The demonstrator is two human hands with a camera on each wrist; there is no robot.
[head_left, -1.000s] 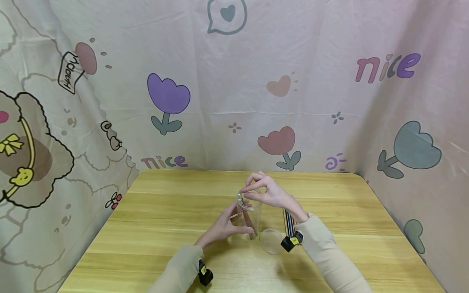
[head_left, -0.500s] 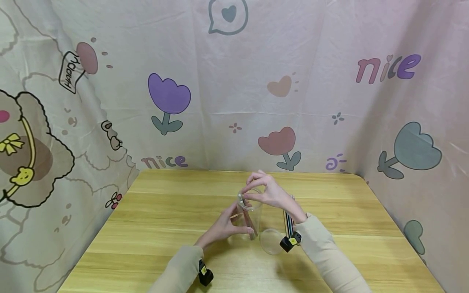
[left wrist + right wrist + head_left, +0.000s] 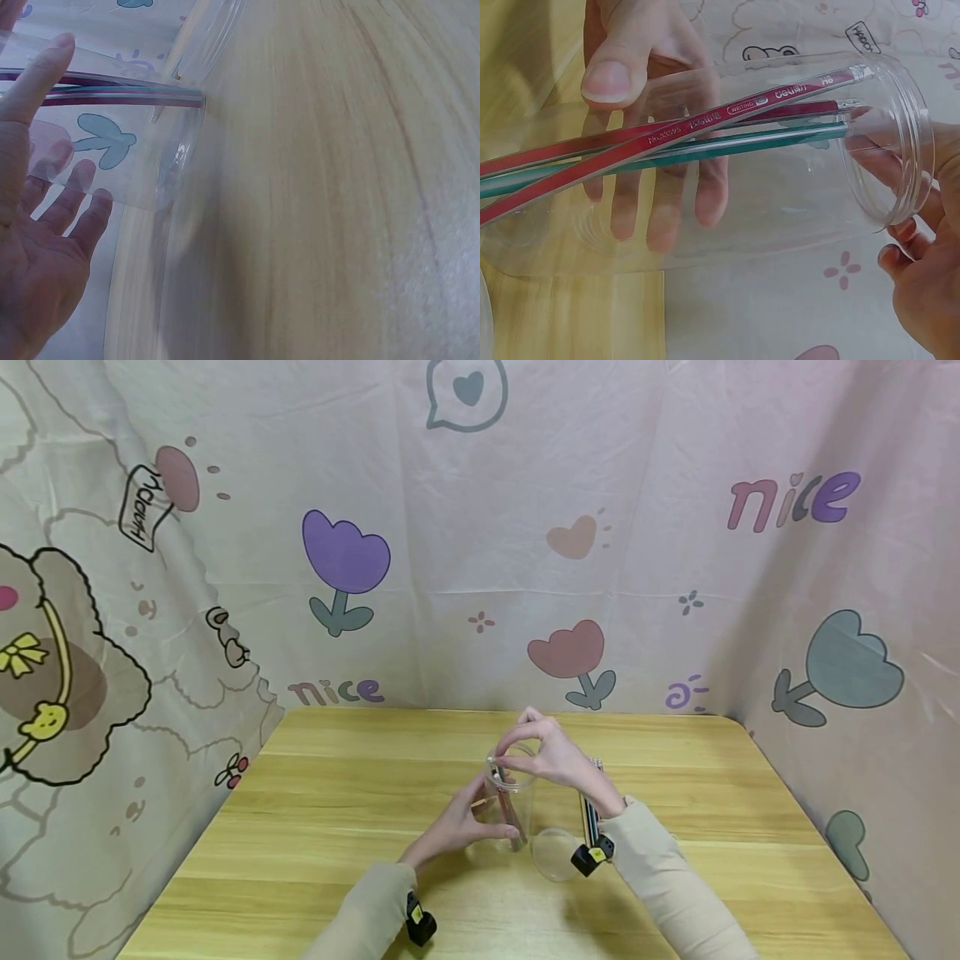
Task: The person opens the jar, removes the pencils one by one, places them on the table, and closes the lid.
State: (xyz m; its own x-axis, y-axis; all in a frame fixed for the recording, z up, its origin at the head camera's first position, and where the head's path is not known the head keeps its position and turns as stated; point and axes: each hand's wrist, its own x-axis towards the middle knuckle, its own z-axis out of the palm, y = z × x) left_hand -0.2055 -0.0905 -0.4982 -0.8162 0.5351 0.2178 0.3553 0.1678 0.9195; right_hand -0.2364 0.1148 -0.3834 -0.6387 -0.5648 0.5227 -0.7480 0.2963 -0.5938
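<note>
My left hand (image 3: 453,828) grips a clear plastic jar (image 3: 528,803) around its side, thumb in front and fingers behind. Inside the jar, two red pencils (image 3: 735,112) and a green pencil (image 3: 769,144) lean together, their ends toward the mouth. My right hand (image 3: 551,755) is above the rim, with thumb and forefinger pinching at the jar mouth. In the right wrist view its fingertips (image 3: 870,154) reach inside the rim to the end of the green pencil; part of that contact is hidden. In the left wrist view the pencils' lower ends touch the jar bottom.
A clear round lid (image 3: 557,856) lies on the wooden table (image 3: 315,810), just right of the jar. Several more pencils (image 3: 591,817) lie side by side under my right forearm. A printed curtain (image 3: 465,535) hangs behind the table's far edge.
My right thumb and forefinger have shifted slightly at the jar mouth, and the right wrist has moved a little left. The left hand and the jar have stayed still.
</note>
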